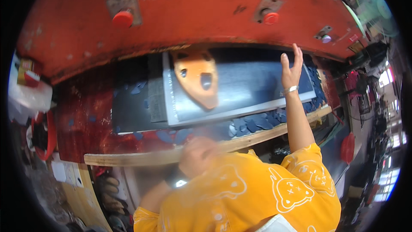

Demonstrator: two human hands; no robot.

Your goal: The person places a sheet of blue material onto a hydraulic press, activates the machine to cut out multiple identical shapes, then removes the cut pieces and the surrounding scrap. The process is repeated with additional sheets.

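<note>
My right hand [292, 71] is raised over the right end of a stack of dark blue sheet material [246, 82], fingers apart and holding nothing. Its fingertips reach close to the lower edge of a red machine head [193, 13]. A tapered orange block with several holes, like a cutting die [193, 75], lies on the left part of the stack. Close to my body, over the wooden rail, my left hand [198, 155] is smeared by motion, so its fingers cannot be read.
Two red push buttons [123, 19] [271, 18] sit on the machine head's face. Dark blue offcuts [253, 122] lie along the near side of the stack. A wooden rail [137, 158] runs along the table's front. A green fan [377, 7] stands far right.
</note>
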